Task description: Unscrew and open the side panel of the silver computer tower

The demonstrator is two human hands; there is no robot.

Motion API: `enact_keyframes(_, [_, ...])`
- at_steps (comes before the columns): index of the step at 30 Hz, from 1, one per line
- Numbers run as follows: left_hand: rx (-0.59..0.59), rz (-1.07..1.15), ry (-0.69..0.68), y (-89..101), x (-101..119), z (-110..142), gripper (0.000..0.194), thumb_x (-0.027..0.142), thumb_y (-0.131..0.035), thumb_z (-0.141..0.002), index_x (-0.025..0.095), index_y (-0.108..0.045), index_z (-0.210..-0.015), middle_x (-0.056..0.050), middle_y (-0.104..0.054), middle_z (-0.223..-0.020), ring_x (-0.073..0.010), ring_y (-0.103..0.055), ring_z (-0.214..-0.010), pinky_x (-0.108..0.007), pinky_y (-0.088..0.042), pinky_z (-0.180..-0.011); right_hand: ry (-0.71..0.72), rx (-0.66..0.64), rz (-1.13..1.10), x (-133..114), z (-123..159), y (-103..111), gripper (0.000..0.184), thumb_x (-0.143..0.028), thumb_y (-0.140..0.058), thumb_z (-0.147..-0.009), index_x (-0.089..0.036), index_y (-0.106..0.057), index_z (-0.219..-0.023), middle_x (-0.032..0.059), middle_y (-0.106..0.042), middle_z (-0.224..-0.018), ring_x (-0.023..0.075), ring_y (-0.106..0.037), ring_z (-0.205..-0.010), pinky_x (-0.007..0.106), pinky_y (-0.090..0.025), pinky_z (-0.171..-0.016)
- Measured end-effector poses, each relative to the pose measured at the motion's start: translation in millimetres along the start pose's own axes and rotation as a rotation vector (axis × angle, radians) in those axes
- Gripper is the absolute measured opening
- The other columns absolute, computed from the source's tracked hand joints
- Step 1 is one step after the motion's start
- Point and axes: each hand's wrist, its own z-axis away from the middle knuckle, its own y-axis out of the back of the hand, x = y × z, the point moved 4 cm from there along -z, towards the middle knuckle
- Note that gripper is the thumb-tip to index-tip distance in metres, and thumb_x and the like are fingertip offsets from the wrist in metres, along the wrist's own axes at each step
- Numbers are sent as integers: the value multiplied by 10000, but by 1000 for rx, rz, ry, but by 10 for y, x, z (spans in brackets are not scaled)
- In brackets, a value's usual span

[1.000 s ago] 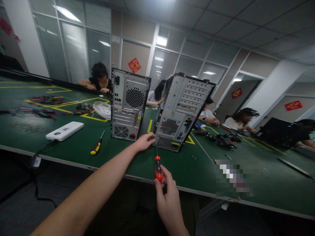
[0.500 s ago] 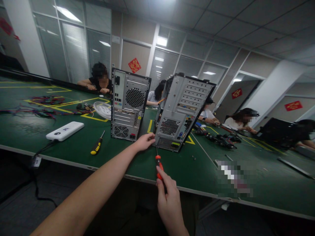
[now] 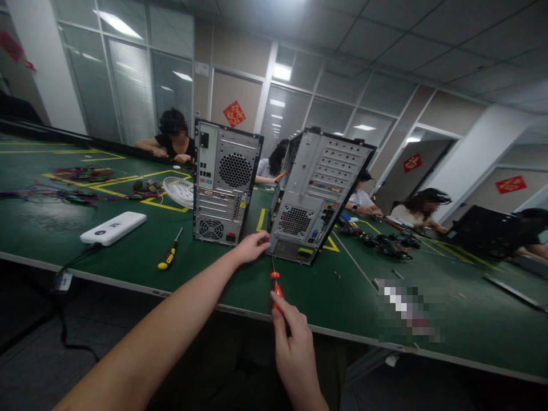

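Note:
My right hand is closed around the handle of a red and black screwdriver. The shaft points away from me, its tip at the lower left corner of the right-hand computer case. At that same corner, the bent fingers of my left hand grip the case edge; their tips are partly hidden. This case stands tilted in view, with its rear ports and vents facing me. To its left, a second computer case stands upright, also back side forward. Any screw at the tip is too small to make out.
On the green table lie a yellow and black screwdriver, a white power bank with a cable, a white round basket, black cables and small screws. Several people sit along the far side.
My right hand's fingers have shifted slightly on the screwdriver handle, and the handle has moved a tiny bit toward me. My left hand and both cases stay in place.

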Motion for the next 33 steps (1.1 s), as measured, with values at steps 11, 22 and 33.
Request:
enact_keyframes(11, [3,-7,21,12,17,13,170,278,-624,-930,176,-683,-1052,-31,-724,-961,-162,-645,-805,-274,-524,-763,-166,99,-74,96,31,-4,394,-437,-625,-1000,-209,-659,-1319,96,-778,-1055,235,-711,-905,349,-560,-808])
enact_keyframes(22, [-6,-4,6,11,18,3,152,266,-613,-936,174,-680,-1037,-35,-724,-962,-165,-647,-816,-280,-527,-778,-34,9,-59,31,22,-7,393,-280,-543,-1040,-293,-694,-1403,76,-793,-1153,213,-732,-939,326,-584,-813])
enact_keyframes(33, [-4,13,2,10,6,7,181,286,-616,-932,179,-691,-1057,-30,-727,-956,-164,-651,-810,-283,-538,-785,-7,-4,-9,3,2,-8,338,-382,-548,-1064,-299,-738,-1331,74,-782,-1217,235,-714,-1056,357,-561,-896])
